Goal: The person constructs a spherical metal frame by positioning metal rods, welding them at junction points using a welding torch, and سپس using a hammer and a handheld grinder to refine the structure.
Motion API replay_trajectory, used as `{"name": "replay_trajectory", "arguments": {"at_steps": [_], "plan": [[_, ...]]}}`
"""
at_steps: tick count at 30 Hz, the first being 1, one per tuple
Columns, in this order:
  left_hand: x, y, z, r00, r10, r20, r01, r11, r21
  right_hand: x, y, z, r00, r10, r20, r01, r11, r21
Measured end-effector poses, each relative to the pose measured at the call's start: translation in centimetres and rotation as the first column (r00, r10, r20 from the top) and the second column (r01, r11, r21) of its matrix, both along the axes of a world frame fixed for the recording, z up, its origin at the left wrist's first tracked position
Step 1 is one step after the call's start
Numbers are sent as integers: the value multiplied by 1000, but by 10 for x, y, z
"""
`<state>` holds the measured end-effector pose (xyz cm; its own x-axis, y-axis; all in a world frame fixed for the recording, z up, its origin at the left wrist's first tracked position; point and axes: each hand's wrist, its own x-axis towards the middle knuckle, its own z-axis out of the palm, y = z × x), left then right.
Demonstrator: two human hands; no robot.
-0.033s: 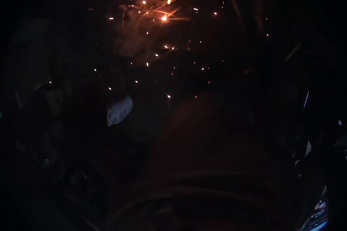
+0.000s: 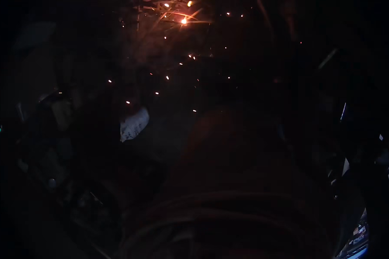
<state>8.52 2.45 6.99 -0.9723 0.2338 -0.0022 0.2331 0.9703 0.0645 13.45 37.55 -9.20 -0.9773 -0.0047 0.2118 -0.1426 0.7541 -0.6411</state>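
- Glowing spot (image 2: 184, 21): top of view, just left of centre, orange streaks around it.
- Sparks (image 2: 167, 77) scattered below it.
- Pale speckled piece (image 2: 135, 124) left of centre; we can't tell what it is.
- Dark reddish shape (image 2: 233, 146), lower centre, curved folds.
- Hands: lost in the dark; we can't tell whether fingers are open or closed.

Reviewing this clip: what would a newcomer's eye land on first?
The bright orange glow at the top, just left of centre, with sparks scattered below it. After that, a pale, speckled patch left of centre and a bluish strip at lower right stand out.
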Motion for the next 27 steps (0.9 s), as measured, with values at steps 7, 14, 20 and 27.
{"name": "replay_trajectory", "arguments": {"at_steps": [7, 14, 20, 27], "plan": [[-16, -2, 0, 999, -47, 14, 47, 999, 11, 4, 2, 0, 999, -41, 31, 36, 988, 153], [-11, 1, 9, 998, -39, 43, 40, 999, -16, -13, -3, 12, 987, 43, 157, -37, 999, -40], [-13, 2, 8, 998, 13, 66, -21, 993, 115, -17, -5, 26, 914, -14, 406, 118, 966, -231], [-5, -16, 2, 980, -162, -118, 150, 983, -107, -11, -1, 12, 990, 13, 142, 5, 992, -125]]}}
